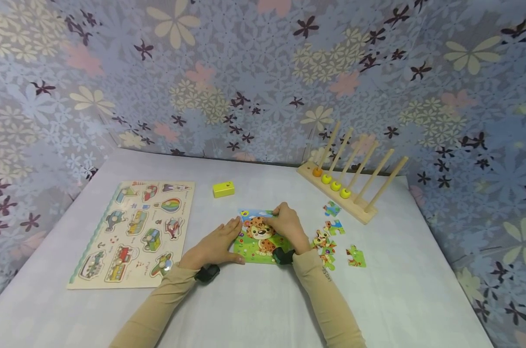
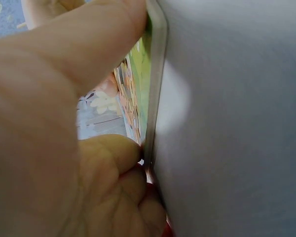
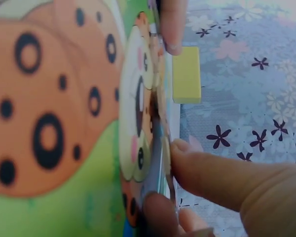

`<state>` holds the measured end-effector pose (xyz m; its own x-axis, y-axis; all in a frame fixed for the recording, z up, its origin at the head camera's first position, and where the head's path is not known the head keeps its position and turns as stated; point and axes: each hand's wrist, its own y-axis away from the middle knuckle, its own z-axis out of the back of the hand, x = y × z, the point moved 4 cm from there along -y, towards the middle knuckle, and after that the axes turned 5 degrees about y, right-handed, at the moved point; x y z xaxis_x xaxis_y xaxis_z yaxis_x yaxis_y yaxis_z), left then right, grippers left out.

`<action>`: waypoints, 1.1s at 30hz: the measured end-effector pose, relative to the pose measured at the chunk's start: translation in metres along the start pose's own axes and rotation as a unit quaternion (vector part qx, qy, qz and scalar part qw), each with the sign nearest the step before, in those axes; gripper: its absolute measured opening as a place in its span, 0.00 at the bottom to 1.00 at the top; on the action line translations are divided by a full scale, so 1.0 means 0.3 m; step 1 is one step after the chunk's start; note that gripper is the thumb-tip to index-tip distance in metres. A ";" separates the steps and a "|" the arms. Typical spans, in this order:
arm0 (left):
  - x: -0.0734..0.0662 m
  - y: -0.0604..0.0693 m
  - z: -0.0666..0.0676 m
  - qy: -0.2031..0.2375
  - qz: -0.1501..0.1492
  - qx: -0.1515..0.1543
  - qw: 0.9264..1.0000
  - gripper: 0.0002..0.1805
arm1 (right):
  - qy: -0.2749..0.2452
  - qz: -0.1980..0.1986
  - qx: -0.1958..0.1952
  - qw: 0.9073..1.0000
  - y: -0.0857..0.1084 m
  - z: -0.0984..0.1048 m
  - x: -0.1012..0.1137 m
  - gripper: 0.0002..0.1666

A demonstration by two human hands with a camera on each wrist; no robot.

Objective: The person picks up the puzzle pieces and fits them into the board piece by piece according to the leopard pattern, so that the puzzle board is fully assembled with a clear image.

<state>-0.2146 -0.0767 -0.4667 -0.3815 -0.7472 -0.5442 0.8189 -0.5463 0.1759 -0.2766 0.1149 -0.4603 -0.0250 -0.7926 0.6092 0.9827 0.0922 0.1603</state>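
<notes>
The bright rectangular cardboard puzzle with a spotted orange leopard on green grass [image 1: 250, 252] lies flat on the white cloth-covered table [image 1: 254, 309], between the person's 2 hands. Its long axis seems to run left to right, though the right edge is covered; the leopard sits upright to the person, head toward the far edge and feet toward the near edge.

The left hand [image 1: 215, 244] is spread around the puzzle's near left corner, fingers on the left edge and thumb at the near edge. The right hand [image 1: 290, 227] reaches over the upper right part, thumb and finger pinching a thin flat puzzle piece [image 3: 166, 148], whose picture cannot be made out.

Loose multicoloured interlocking puzzle pieces [image 1: 356, 256] lie to the right. Beyond them, a pale wooden stand with 6 slanting rods [image 1: 358, 209] carries 1 orange bead [image 1: 317, 172] and 3 yellow beads [image 1: 335, 185]. A small yellow rectangular block [image 1: 224, 189] sits past the puzzle's far left corner. Further left lies a cream rectangular vehicle-picture board [image 1: 137, 281].
</notes>
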 end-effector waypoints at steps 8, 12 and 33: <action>-0.003 -0.001 -0.002 0.000 0.003 0.003 1.000 0.57 | 0.041 0.004 -0.048 0.998 0.007 0.003 -0.007 0.19; -0.001 -0.003 -0.001 0.003 0.003 0.002 1.000 0.57 | 0.047 0.013 -0.041 0.998 0.001 0.002 -0.010 0.18; 0.008 -0.008 -0.010 -0.002 0.009 0.003 1.000 0.58 | 0.002 -0.111 -0.180 0.977 -0.011 0.280 -0.320 0.26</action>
<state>-0.2163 -0.0759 -0.4708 -0.3692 -0.7582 -0.5375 0.8232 -0.5352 0.1896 -0.2927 0.2413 -0.4542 -0.2453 -0.7714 0.5873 0.9538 -0.3004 0.0038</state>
